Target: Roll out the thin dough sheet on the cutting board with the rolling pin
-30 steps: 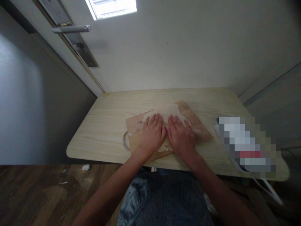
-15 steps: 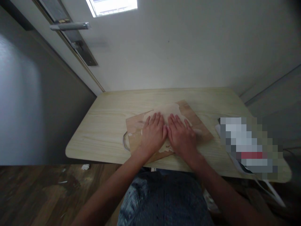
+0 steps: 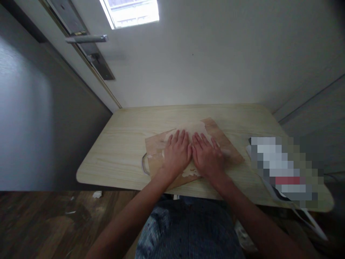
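A pale flat sheet of dough (image 3: 194,127) lies on a brown wooden cutting board (image 3: 226,144) in the middle of the light wood table (image 3: 126,144). My left hand (image 3: 177,153) lies flat on the dough, fingers stretched out and together. Beside it, touching at the thumb side, my right hand (image 3: 207,155) also presses flat on the dough with fingers slightly spread. Neither hand holds anything. The board has a metal loop handle (image 3: 143,163) at its left end. Most of the dough is hidden under my hands.
A blurred-out object (image 3: 280,169) sits at the table's right end, with white sheets sticking out past the edge. A white door with a metal lever handle (image 3: 86,39) stands behind the table on the left. Dark wood floor (image 3: 40,223) lies below.
Both hands stay flat on the dough, almost unmoved. The view has shifted slightly.
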`<state>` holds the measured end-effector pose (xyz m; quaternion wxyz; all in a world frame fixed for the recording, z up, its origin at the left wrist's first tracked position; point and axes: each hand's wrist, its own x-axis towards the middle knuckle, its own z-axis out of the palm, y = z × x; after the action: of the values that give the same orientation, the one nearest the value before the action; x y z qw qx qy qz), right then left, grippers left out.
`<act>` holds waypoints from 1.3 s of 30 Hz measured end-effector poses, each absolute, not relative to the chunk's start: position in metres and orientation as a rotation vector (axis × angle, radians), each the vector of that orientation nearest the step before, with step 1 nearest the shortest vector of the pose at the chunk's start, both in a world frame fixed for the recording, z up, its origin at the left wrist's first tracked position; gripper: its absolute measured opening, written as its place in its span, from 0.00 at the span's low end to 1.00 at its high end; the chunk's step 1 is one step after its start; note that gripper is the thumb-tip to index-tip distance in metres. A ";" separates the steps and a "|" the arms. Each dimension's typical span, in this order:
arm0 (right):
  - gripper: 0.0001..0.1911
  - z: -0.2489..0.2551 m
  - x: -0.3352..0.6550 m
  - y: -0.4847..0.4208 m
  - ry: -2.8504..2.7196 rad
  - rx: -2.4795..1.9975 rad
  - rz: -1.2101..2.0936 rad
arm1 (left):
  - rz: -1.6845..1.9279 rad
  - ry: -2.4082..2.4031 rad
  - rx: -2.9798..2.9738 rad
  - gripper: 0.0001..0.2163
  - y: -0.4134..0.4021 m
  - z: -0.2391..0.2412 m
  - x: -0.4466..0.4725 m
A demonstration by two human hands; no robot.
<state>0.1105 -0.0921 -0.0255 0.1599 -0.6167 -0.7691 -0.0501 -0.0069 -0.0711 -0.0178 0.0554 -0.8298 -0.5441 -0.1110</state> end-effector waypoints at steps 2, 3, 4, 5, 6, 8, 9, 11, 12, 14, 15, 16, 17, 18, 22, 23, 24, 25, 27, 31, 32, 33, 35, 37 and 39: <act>0.25 -0.023 0.112 -0.081 -2.190 -1.801 -0.102 | -0.328 -1.695 -2.502 0.20 -0.061 -0.016 -0.003; 0.25 -0.021 0.113 -0.071 -2.191 -1.834 -0.068 | -0.314 -1.726 -2.502 0.20 -0.051 -0.013 0.001; 0.25 -0.018 0.115 -0.061 -2.193 -1.869 -0.038 | -0.299 -1.757 -2.505 0.20 -0.042 -0.011 0.004; 0.24 -0.015 0.116 -0.052 -2.200 -1.893 -0.016 | -0.283 -1.782 -2.515 0.19 -0.034 -0.008 0.007; 0.24 -0.013 0.117 -0.047 -2.204 -1.910 -0.003 | -0.278 -1.798 -2.518 0.20 -0.029 -0.007 0.009; 0.24 -0.012 0.117 -0.049 -2.201 -1.916 -0.002 | -0.301 -1.796 -2.508 0.21 -0.030 -0.007 0.009; 0.24 -0.013 0.116 -0.055 -2.198 -1.902 -0.016 | -0.322 -1.777 -2.500 0.21 -0.037 -0.008 0.007; 0.24 -0.017 0.113 -0.075 -2.203 -1.845 -0.067 | -0.355 -1.714 -2.498 0.21 -0.055 -0.013 0.001; 0.24 -0.020 0.112 -0.084 -2.204 -1.814 -0.103 | -0.355 -1.682 -2.511 0.21 -0.064 -0.015 -0.003; 0.24 -0.024 0.110 -0.093 -2.208 -1.774 -0.145 | -0.360 -1.644 -2.510 0.21 -0.073 -0.019 -0.007; 0.24 -0.025 0.110 -0.091 -2.206 -1.776 -0.150 | -0.359 -1.644 -2.503 0.21 -0.071 -0.020 -0.007; 0.24 -0.024 0.111 -0.086 -2.204 -1.792 -0.145 | -0.351 -1.657 -2.495 0.20 -0.066 -0.019 -0.005; 0.24 -0.022 0.112 -0.078 -2.205 -1.817 -0.132 | -0.332 -1.681 -2.495 0.20 -0.058 -0.017 -0.002; 0.24 -0.020 0.114 -0.069 -2.211 -1.845 -0.114 | -0.304 -1.708 -2.503 0.20 -0.049 -0.014 0.001; 0.24 -0.012 0.118 -0.050 -2.228 -1.901 -0.072 | -0.223 -1.779 -2.526 0.20 -0.028 -0.006 0.008; 0.24 -0.013 0.117 -0.054 -2.217 -1.897 -0.071 | -0.240 -1.771 -2.513 0.20 -0.032 -0.006 0.007; 0.24 -0.014 0.116 -0.062 -2.207 -1.882 -0.074 | -0.263 -1.754 -2.503 0.21 -0.040 -0.007 0.005; 0.24 -0.016 0.115 -0.072 -2.199 -1.856 -0.082 | -0.284 -1.728 -2.501 0.21 -0.049 -0.010 0.002; 0.24 -0.022 0.112 -0.092 -2.207 -1.778 -0.117 | -0.313 -1.667 -2.518 0.21 -0.070 -0.014 -0.004; 0.23 -0.027 0.111 -0.099 -2.196 -1.722 -0.152 | -0.341 -1.672 -2.488 0.21 -0.078 -0.018 -0.006; 0.23 -0.026 0.112 -0.092 -2.189 -1.752 -0.132 | -0.331 -1.703 -2.479 0.21 -0.071 -0.017 -0.004; 0.23 -0.024 0.114 -0.082 -2.181 -1.794 -0.105 | -0.309 -1.737 -2.483 0.20 -0.061 -0.015 -0.001; 0.24 -0.019 0.117 -0.058 -2.176 -1.873 -0.064 | -0.257 -1.815 -2.515 0.20 -0.036 -0.010 0.006; 0.23 -0.014 0.121 -0.038 -2.176 -1.930 -0.033 | -0.194 -1.885 -2.565 0.20 -0.014 -0.004 0.011; 0.24 -0.009 0.123 -0.025 -2.148 -1.985 -0.001 | -0.164 -1.961 -2.562 0.22 0.000 0.000 0.014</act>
<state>0.1233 -0.0247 -0.0094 0.1080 -0.6747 -0.7302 -0.0003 0.0144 0.0003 -0.0005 -0.0442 -0.7923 -0.6064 -0.0509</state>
